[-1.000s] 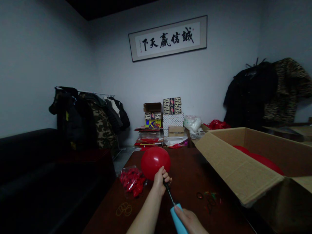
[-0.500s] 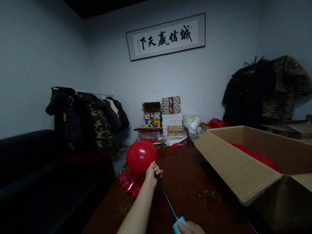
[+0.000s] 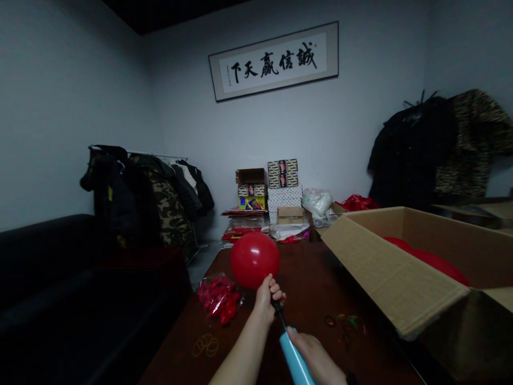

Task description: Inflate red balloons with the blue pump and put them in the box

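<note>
A partly inflated, round red balloon (image 3: 255,259) sits just beyond my left hand (image 3: 271,294). The fingers of that hand are closed around its neck and the black nozzle end of a hand pump, where the join is covered. From there a thin dark rod runs back into the pump's light-blue barrel (image 3: 297,359). My right hand (image 3: 315,355) is wrapped around this barrel, close to my body. Left of the balloon, a clear plastic bag of deflated red balloons (image 3: 219,298) lies on the dark brown table (image 3: 298,272).
An open cardboard box (image 3: 395,267) with red balloons inside stands at the right. Yellow rubber bands (image 3: 206,346) lie at the table's left, and several coloured bands (image 3: 348,325) at its right. Stacked boxes (image 3: 284,195) are at the back; a black sofa (image 3: 80,299) is left.
My right hand has pushed the blue barrel forward, so much less of the rod shows. My left hand and the balloon have shifted right, leaving the bag more exposed.
</note>
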Demonstrator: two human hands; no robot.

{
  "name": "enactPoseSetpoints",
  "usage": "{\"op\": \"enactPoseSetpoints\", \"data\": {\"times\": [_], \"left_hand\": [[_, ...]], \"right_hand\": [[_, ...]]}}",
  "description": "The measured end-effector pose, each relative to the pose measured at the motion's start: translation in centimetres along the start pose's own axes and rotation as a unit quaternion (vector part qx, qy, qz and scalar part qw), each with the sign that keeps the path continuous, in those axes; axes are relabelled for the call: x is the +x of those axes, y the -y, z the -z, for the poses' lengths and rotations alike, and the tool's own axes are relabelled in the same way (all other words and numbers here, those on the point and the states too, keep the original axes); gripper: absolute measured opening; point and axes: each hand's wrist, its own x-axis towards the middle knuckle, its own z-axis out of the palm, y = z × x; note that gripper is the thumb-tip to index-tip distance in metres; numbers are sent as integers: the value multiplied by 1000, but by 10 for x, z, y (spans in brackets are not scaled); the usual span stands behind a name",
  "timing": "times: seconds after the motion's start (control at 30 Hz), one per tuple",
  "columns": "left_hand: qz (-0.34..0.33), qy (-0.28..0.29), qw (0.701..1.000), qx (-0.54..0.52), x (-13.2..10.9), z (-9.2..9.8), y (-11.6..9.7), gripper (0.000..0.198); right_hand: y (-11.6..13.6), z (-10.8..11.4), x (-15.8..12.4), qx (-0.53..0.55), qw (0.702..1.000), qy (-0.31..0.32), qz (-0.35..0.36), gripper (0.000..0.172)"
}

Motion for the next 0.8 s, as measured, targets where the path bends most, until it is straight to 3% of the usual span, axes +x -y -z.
{"op": "enactPoseSetpoints", "data": {"times": [0.17, 0.5, 0.67, 0.8], "left_hand": [[1, 2, 999, 44, 3, -1, 13, 35], [7, 6, 998, 61, 3, -2, 11, 35], [7, 0, 998, 65, 11, -5, 6, 33], [9, -8, 999, 42, 20, -7, -7, 33]], "right_hand": [[14, -6, 21, 20, 999, -11, -30, 70], [10, -11, 9, 54, 997, 44, -42, 64], [12, -9, -2, -45, 998, 1, -33, 67], [-1, -5, -17, -134, 990, -10, -51, 77]]}}
